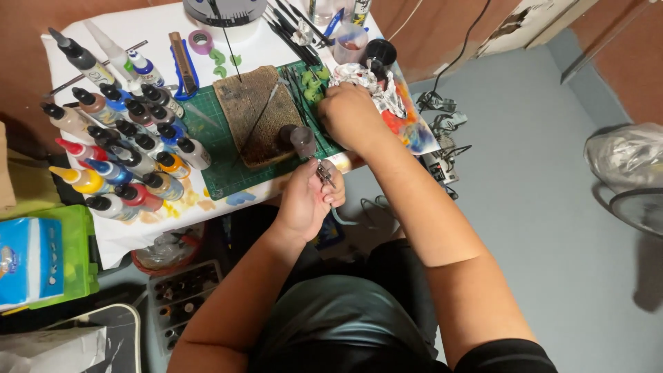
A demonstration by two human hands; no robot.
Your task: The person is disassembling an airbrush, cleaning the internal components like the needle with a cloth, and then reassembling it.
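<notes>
Grey flooring and brown walls framed a small white-topped table (159, 27), its paper cover stained with dried paint. At far left, a lime-green plastic case (77, 252) sat beside a blue soft pack (27, 262). On the table's left side stood a crowd of squeeze paint bottles (117, 138) with narrow black nozzle caps, their contents yellow, red, blue, orange and white. Beyond them lay a blue-handled utility knife (183, 65) and a lilac roll of tape (202, 41). A green gridded cutting mat (221, 173) covered the table's middle, bearing a rough, brown, woven-looking pad (255, 114) with thin dark rods across it.

Below the mat's near edge, the person's left hand (304, 200) was curled shut around a slim metal airbrush (324, 174), held just off the table's front edge, with its small cup (302, 140) reaching over the mat. To the right, the right hand (352, 114) rested knuckles-up on the mat's far corner, fingers bent down against crumpled silver foil (369, 83); whether they gripped anything could not be told. Small green pieces (314, 83) lay just left of that hand, dark brushes (290, 31) and a black jar (380, 52) behind. Tangled black cables (442, 131) trailed over the floor at right.
</notes>
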